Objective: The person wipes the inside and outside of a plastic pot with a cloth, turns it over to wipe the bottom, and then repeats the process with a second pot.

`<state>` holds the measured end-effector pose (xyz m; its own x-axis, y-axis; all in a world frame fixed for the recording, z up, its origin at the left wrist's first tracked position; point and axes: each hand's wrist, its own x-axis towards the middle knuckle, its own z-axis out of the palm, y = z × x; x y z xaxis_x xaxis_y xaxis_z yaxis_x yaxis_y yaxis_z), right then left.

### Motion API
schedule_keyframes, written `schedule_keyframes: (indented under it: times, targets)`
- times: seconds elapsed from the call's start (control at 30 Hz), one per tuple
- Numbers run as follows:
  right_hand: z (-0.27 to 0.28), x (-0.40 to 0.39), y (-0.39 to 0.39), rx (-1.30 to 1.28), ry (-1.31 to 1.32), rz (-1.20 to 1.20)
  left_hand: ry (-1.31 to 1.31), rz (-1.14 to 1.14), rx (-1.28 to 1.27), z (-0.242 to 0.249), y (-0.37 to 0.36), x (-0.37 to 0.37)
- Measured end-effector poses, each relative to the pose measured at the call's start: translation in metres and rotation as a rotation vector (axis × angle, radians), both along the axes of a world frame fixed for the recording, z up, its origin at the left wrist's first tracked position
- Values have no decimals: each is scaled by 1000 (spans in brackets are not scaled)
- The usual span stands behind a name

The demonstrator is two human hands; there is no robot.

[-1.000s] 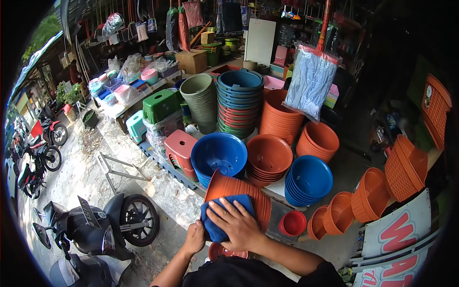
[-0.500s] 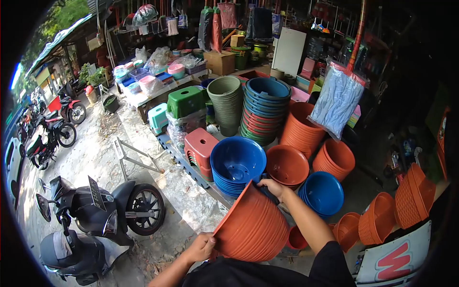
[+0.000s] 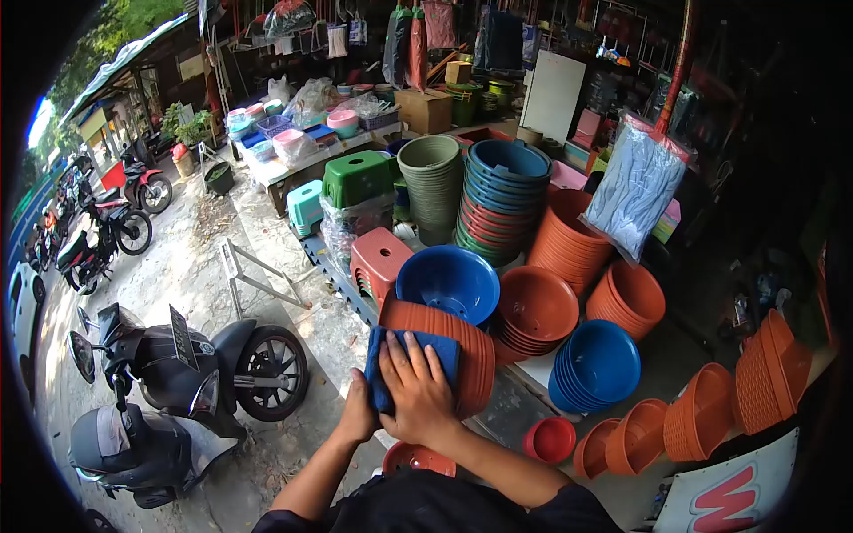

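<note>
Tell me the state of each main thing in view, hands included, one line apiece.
Right hand: open, laid over the cloth
Left hand: thumb up beside the cloth, grip unclear
Blue cloth: folded, against the orange pot
Orange pot: tilted
Olive-green pots: nested, upright
Red pot: mouth up
Nearest motorbike: parked, riderless
Bagged blue-grey bundle: hanging

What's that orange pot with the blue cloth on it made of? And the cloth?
The orange pot is probably plastic with a dullish finish: it's evenly coloured, with smooth, moulded-looking ridges. The blue cloth looks like soft, matte fabric, since it doesn't shine; which fibre, I can't tell.
</note>
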<state>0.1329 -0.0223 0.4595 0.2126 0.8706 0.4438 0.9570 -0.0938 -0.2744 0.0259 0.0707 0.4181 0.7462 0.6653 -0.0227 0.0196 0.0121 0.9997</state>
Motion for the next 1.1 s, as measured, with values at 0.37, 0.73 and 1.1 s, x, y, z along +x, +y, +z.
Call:
schedule_keyframes:
  times: [0.37,0.73,1.1]
  targets:
    - [-81,-6,-65,-22,-46,3,-454,58,-938,-2,32,36]
    - [-60,3,-86,392,289,-369,-617,-51,-1264,-77,-7,33]
    - [-78,73,-98,779,1570,-67,-624,-213,-1134,-77,-6,4]
